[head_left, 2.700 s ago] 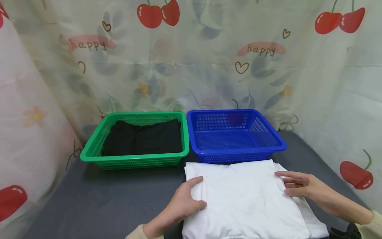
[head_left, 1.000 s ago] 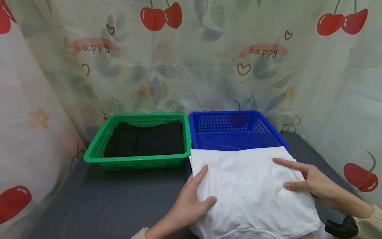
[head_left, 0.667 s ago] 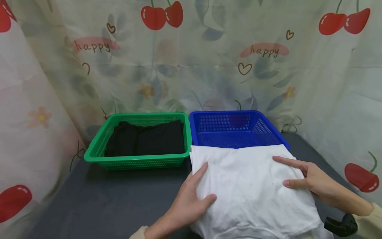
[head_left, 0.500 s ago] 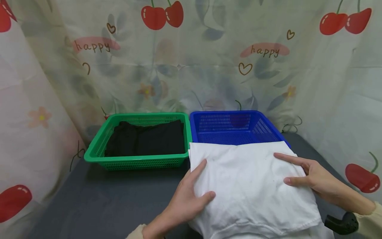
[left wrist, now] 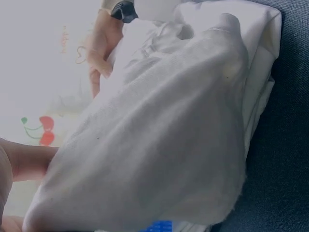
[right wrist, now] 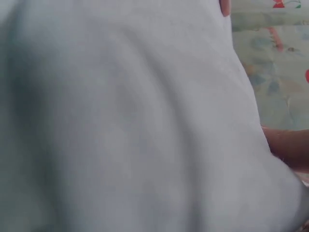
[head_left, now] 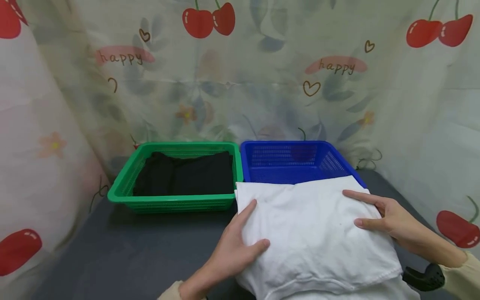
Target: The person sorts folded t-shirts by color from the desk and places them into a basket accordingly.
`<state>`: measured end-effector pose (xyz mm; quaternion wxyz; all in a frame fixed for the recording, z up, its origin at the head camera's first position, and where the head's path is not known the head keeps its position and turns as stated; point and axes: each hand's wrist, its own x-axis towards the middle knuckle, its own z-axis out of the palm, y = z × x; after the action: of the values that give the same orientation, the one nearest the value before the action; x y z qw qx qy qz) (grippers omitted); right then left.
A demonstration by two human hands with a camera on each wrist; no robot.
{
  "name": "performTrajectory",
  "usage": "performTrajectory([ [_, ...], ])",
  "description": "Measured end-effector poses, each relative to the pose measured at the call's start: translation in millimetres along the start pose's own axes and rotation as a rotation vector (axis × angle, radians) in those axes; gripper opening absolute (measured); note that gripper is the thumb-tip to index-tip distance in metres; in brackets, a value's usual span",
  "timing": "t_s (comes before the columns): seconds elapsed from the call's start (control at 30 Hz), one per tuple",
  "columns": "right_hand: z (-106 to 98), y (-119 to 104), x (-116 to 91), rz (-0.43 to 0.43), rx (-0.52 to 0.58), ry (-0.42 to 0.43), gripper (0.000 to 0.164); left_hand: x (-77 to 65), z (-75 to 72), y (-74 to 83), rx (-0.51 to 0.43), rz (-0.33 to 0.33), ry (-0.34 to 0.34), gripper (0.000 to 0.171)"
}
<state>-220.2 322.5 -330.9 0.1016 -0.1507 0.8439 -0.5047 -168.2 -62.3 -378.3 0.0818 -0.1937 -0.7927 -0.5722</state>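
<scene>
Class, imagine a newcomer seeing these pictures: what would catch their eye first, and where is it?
Probably the folded white cloth, bright against the dark table and held at its sides by the left hand and right hand. Next, beyond it, the green basket with black cloth inside, and the blue basket to its right. Behind everything hangs a curtain printed with red cherries.

Towards the far left corner of my grey worktop [head_left: 131, 250] I see a green basket [head_left: 172, 198], dark cloth [head_left: 195, 175] lying inside; past the far edge I face a cherry-printed curtain [head_left: 258, 100].
</scene>
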Motion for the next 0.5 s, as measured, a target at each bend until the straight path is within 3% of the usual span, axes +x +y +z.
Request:
performTrajectory([
  [0.27,-5,-14,9,0.033,-0.056,0.03,0.065,12.0,-6.6,0.1,0.017,0.001,-0.003,0.084],
  [0.5,-24,-42,35,-0.049,-0.027,0.093,0.066,52.4,-22.6,8.1,0.073,0.054,0.019,0.083],
])
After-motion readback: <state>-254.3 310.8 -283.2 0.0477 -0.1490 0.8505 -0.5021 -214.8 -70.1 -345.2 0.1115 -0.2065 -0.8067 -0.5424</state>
